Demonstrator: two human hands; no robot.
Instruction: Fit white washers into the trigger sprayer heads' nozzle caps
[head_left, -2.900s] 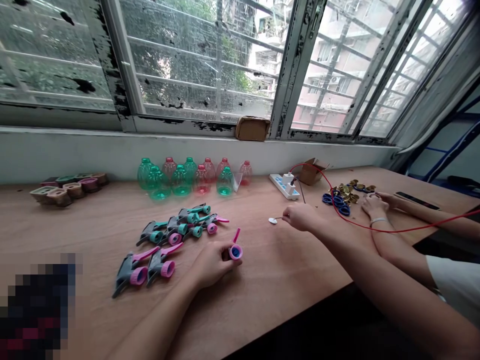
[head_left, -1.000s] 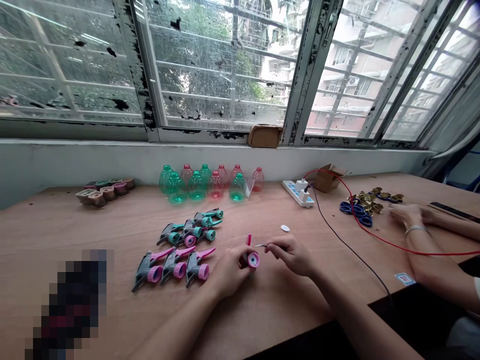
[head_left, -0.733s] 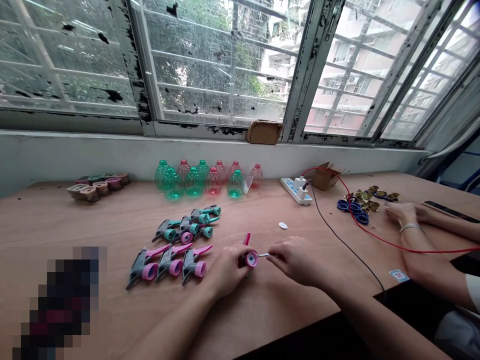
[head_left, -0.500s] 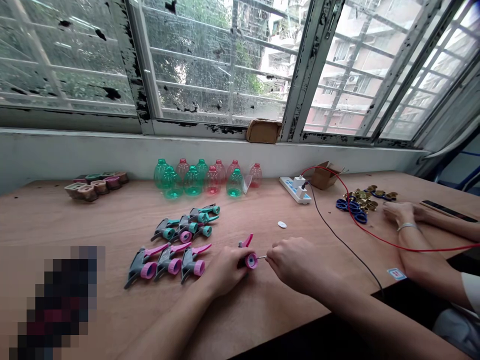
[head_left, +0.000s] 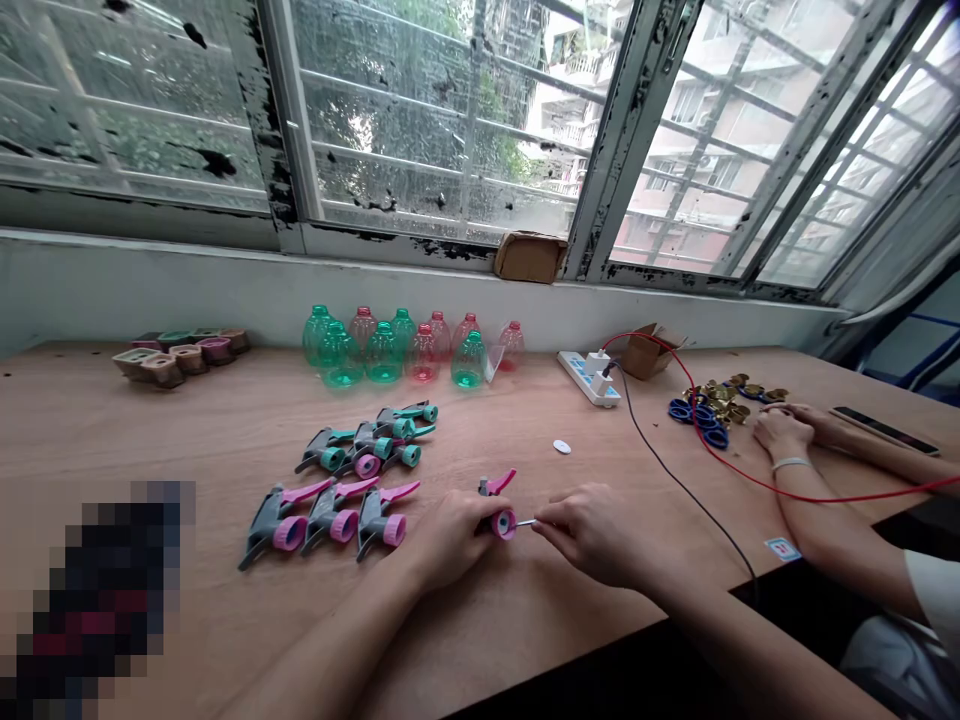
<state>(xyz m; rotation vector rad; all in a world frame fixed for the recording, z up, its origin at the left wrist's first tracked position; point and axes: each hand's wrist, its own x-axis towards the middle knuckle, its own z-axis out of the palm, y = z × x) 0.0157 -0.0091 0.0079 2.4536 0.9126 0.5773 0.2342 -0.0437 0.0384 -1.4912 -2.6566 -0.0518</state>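
My left hand (head_left: 448, 535) is closed round a grey spray-trigger head with a pink collar (head_left: 501, 519), its pink lever pointing up. My right hand (head_left: 592, 533) pinches a thin metal tool (head_left: 525, 523) whose tip meets the collar's opening. A small white disc (head_left: 562, 447) lies on the wooden table (head_left: 525, 620) beyond my hands. Three finished pink-collared trigger heads (head_left: 330, 515) lie in a row to the left. Behind them sits a pile of several teal and pink trigger heads (head_left: 371, 447).
Green and pink bottles (head_left: 405, 350) stand along the wall, small cups (head_left: 176, 355) at far left. A power strip (head_left: 589, 375), black and red cables, blue and gold rings (head_left: 712, 410) and a phone (head_left: 885, 430) lie right. Another person's hands (head_left: 787, 430) rest there.
My right hand left the white disc on the table and brought the metal tool to the collar of the trigger head held in my left hand. A third pink head joined the row.
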